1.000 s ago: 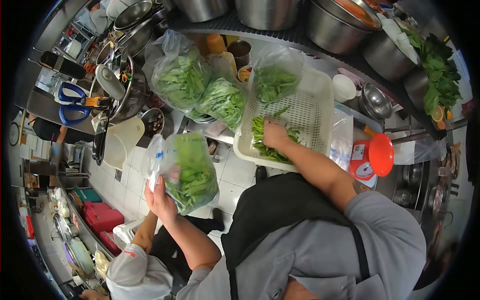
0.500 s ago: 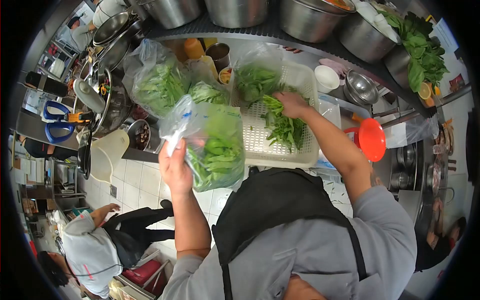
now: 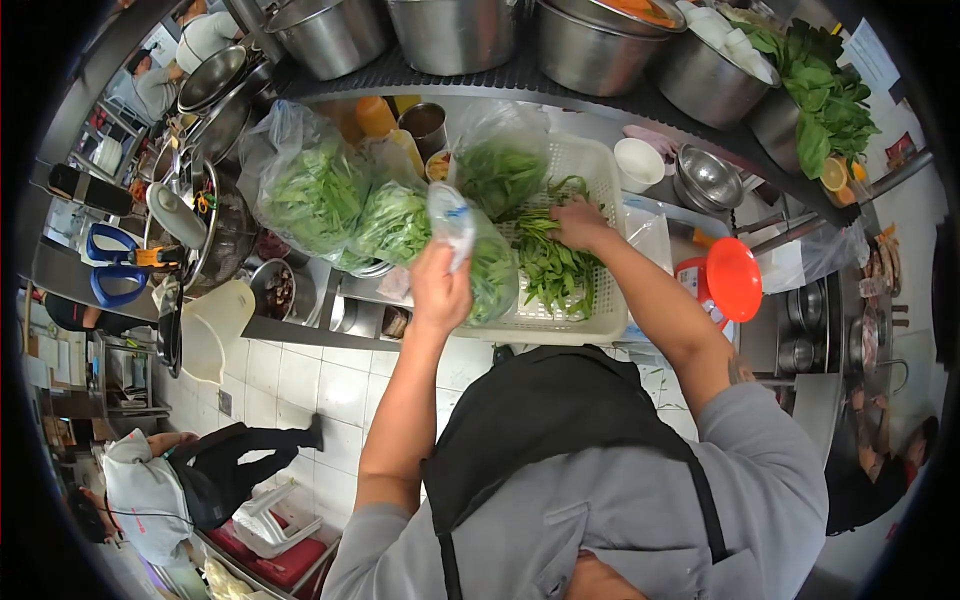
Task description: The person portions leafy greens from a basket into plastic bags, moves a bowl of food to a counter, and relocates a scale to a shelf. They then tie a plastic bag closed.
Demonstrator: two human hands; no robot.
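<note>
My left hand (image 3: 438,288) grips the neck of a clear plastic bag of green leaves (image 3: 482,262), held against the front left corner of a white perforated basket (image 3: 602,318). My right hand (image 3: 578,222) is inside the basket, closed on a bunch of loose green stems (image 3: 552,268). Another filled bag (image 3: 498,172) stands at the back of the basket.
Two more bags of greens (image 3: 318,190) lie left of the basket on the counter. Steel bowls (image 3: 585,45) line the shelf above. An orange-red scale (image 3: 722,282) sits to the right. A person in a white cap (image 3: 150,485) crouches on the tiled floor, lower left.
My left hand has carried the bag up and right, from out over the floor to the basket's edge. My right hand lifted a bunch of stems, then lowered slightly.
</note>
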